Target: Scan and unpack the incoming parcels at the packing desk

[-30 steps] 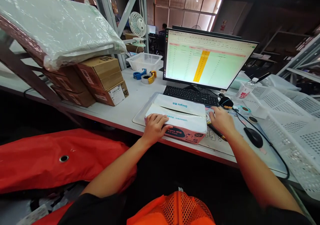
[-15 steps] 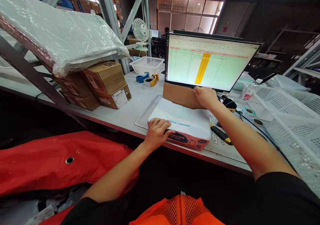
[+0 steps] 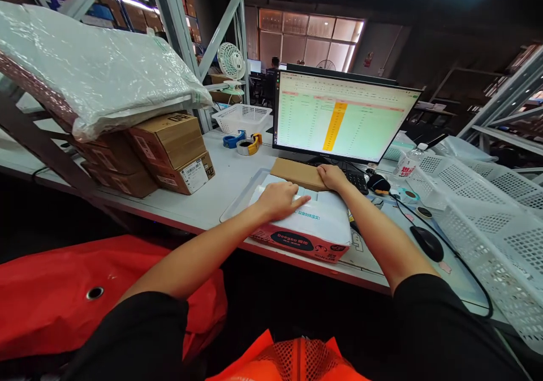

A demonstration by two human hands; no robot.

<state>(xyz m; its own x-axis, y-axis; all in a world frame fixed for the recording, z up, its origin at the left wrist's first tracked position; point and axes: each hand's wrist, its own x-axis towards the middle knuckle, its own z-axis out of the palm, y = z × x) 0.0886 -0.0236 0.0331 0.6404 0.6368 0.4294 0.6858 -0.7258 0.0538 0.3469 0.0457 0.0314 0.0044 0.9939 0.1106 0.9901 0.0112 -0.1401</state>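
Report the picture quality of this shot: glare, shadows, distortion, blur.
Head view: the window glows bright against the dim ceiling; the wide lens bends and leans the steel rack upright; the area below the desk falls into deep shadow; the monitor looks fairly sharp, but its small text is too fine to read.

cardboard flap (image 3: 292, 174) now folded flat

One left hand (image 3: 280, 200), one right hand (image 3: 332, 176), one monitor (image 3: 339, 118), one keyboard (image 3: 356, 182), one desk fan (image 3: 231, 61), two tape dispensers (image 3: 249, 146)
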